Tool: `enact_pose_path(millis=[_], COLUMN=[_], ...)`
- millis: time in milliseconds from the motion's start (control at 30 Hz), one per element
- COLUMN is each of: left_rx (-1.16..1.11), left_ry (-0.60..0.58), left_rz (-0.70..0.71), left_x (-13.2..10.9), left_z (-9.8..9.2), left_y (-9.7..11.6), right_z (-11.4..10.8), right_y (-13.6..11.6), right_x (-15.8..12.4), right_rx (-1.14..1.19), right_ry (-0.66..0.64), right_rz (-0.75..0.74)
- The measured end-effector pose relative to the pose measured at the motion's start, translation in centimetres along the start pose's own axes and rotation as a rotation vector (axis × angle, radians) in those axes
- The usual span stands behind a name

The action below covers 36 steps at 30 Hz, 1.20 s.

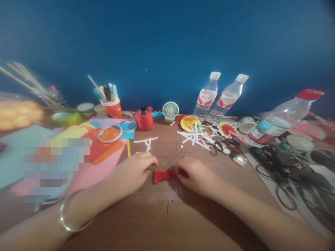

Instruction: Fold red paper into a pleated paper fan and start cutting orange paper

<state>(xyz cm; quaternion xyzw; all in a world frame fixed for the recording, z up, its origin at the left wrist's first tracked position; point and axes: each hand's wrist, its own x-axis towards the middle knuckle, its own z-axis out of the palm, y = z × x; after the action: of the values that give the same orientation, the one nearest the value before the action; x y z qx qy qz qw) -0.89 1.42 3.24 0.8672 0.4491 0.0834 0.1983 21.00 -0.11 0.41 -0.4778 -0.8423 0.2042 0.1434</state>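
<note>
Fronting a blue wall, the brown table (dark-specked) underlies a red piece.

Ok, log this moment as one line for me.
Right hand: pinching red piece | Left hand: near its other end, contact unclear | Tabletop: dark specks, white strips beyond hands
</note>
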Motion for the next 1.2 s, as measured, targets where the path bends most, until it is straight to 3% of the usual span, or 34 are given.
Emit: enact_pose_path(millis=[300, 467, 700, 800, 967, 1200], left_rx=[0.170, 0.252, 0.295, 0.357, 0.485, 0.434], left_ry=[0.036, 0.096, 0.206, 0.241, 0.149, 0.154], left_rz=[0.174, 0.209, 0.270, 0.275, 0.253, 0.268], left_x=[0.1, 0.6, 0.5, 0.3, 0.2, 0.4], left_z=[3.1, 3.1, 2.9, 2.5, 2.0, 2.4], left_y=[1.2, 0.7, -0.1, -0.5, -0.9, -1.2], right_z=[0.4, 0.8, 0.9, 0.9, 1.0, 1.2], right_y=[-0.2, 0.0, 0.4, 0.9, 1.7, 1.7], right_x=[-0.1, -0.2, -0.4, -0.3, 0.1, 0.3], right_rx=[-0.007, -0.032, -0.196, -0.208, -0.187, -0.197], right_ry=[0.045, 0.098, 0.273, 0.261, 0.212, 0.145], right_rz=[-0.109, -0.187, -0.370, -0.351, -0.300, -0.296])
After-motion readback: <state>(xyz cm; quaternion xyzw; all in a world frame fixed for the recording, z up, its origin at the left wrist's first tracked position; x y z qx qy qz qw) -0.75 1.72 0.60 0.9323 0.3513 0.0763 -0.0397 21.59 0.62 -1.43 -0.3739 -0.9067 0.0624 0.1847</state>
